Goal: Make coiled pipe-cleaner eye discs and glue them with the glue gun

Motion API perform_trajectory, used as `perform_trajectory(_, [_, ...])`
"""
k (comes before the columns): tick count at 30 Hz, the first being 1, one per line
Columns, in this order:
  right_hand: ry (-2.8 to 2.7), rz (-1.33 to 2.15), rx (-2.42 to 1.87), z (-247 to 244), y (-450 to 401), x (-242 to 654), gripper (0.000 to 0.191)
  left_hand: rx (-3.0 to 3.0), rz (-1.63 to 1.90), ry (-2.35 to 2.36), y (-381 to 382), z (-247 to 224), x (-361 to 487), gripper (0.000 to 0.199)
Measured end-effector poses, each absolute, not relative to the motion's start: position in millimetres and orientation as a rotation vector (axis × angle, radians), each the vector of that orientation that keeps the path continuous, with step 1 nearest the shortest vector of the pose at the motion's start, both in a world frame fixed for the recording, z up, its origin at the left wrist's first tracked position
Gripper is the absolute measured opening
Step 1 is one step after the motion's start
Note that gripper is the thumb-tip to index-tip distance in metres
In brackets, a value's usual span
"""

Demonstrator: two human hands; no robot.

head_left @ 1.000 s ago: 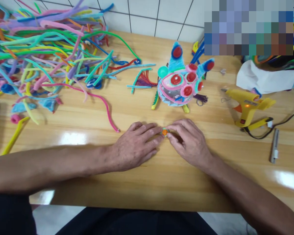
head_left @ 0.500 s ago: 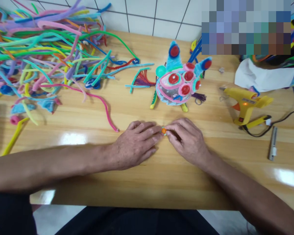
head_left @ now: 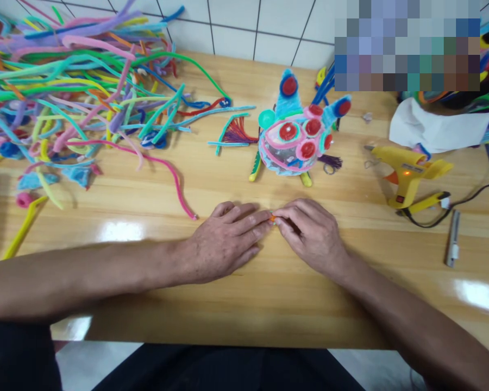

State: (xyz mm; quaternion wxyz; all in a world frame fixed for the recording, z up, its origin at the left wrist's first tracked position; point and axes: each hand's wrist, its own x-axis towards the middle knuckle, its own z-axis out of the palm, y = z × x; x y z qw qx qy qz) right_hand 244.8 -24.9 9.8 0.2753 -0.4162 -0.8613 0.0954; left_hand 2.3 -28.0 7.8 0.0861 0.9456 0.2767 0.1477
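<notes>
A small orange-and-green piece (head_left: 273,219) lies between fingers (head_left: 285,212).

Your left hand (head_left: 226,244) and right hand (head_left: 312,236) are bare, fingers included, and so are both forearms (head_left: 134,266). At the lower left you wear dark, nearly black cloth (head_left: 18,355), plain where it shows. Similar dark fabric (head_left: 228,369) covers your lap; whether it's trousers or an apron can't be told.
</notes>
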Motion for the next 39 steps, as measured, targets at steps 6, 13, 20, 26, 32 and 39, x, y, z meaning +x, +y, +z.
perform_trajectory(6, [-2.321, 0.271, -1.183, 10.2, -26.6, 243.6, 0.009, 2.828, 0.478, 0.831, -28.7, 7.6, 2.9, 0.040])
perform_trajectory(13, [-2.301, 0.316, -1.232, 9.7, -27.7, 244.1, 0.008, 2.861, 0.541, 0.838, -29.4, 4.8, 4.7, 0.039])
perform_trajectory(20, [-2.293, 0.390, -1.206, 10.4, -26.2, 245.4, 0.009, 2.881, 0.546, 0.846, -29.4, 4.5, 5.4, 0.039])
perform_trajectory(26, [-2.291, 0.376, -1.184, 11.7, -25.0, 245.8, 0.010, 2.882, 0.530, 0.839, -28.7, 5.9, 5.0, 0.039])
perform_trajectory(32, [-2.278, 0.383, -1.187, 10.3, -27.6, 247.0, 0.011, 2.848, 0.490, 0.815, -28.6, 5.4, 2.6, 0.038])
perform_trajectory(39, [-2.286, 0.389, -1.146, 10.6, -26.3, 246.8, 0.014, 2.856, 0.451, 0.831, -29.2, 5.7, 2.2, 0.038])
